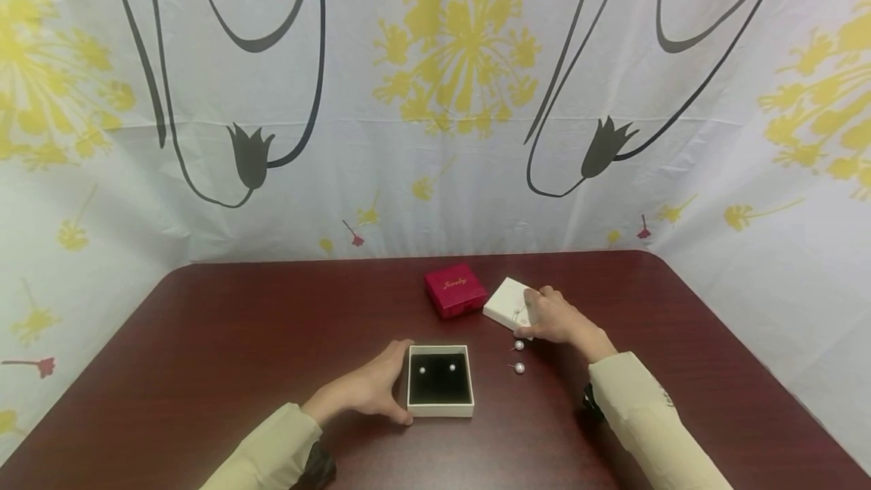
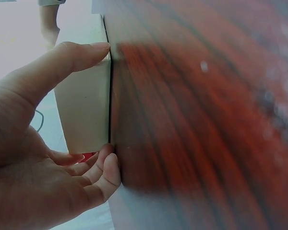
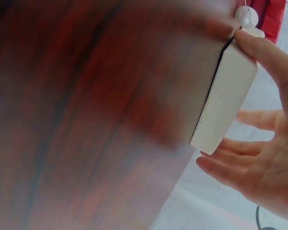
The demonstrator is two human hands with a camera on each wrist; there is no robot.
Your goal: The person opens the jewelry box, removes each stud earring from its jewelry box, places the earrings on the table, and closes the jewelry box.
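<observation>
In the head view, an open cream jewelry box point(image 1: 440, 411) with a black insert sits at the middle of the table, and two small pearl earrings point(image 1: 452, 367) are set in the insert. My left hand point(image 1: 370, 384) holds the box's left side, thumb at the near corner and fingers round the far one. Farther right, my right hand point(image 1: 554, 316) grips a flat white box point(image 1: 506, 301) from its right side. The right wrist view shows the thumb on one end of this white box point(image 3: 225, 96) and fingers at the other. Two loose pearl earrings point(image 1: 519, 368) lie just in front of it.
A red box point(image 1: 456, 290) with gold "Jewelry" lettering stands left of the white box. The dark red-brown table point(image 1: 272, 324) reaches back to a white curtain point(image 1: 435, 203) printed with flowers, which also runs along both sides.
</observation>
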